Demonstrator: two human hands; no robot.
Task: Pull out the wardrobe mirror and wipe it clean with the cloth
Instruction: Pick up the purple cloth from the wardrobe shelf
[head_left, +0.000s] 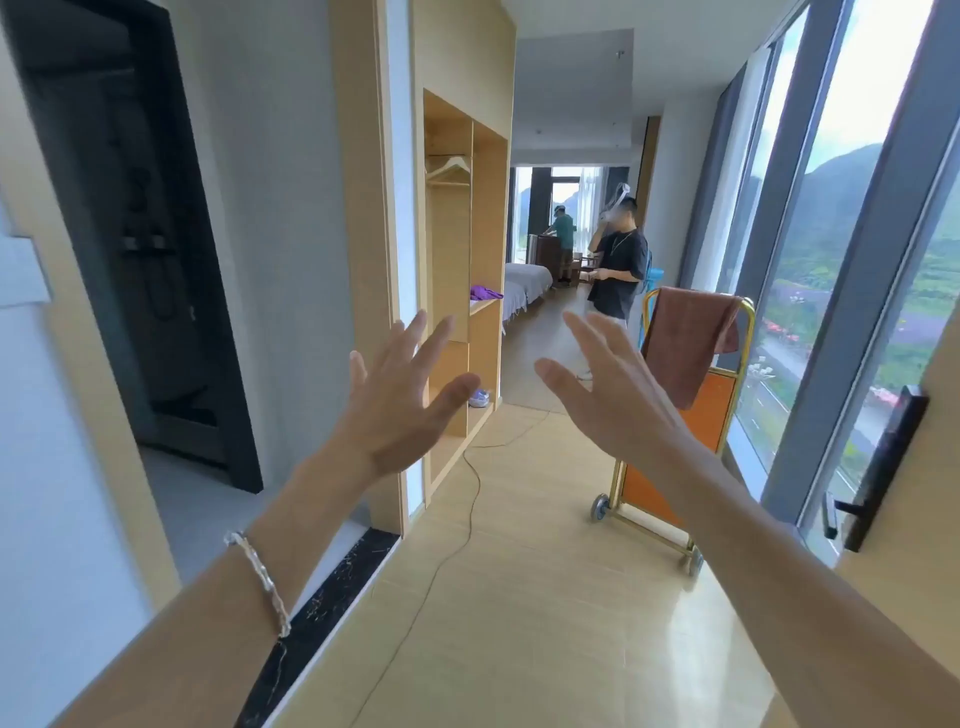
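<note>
- In a bright corridor, the left hand (400, 400) and right hand (605, 395) are reaching forward side by side, fingers spread, holding nothing.
- A bracelet (260, 579) is circling the left forearm.
- Ahead on the left, the wardrobe (462, 260) is standing open-fronted; a narrow reflective strip at its near edge may be the mirror (402, 182) (edge-on, so hard to tell).
- A purple cloth (485, 293) is lying on a wardrobe shelf, well apart from both hands.
- A brown towel (685, 343) is hanging over a cart (675, 457) by the windows.
- A cable (470, 499) is trailing along the floor.
- Two people are standing further down the room.
</note>
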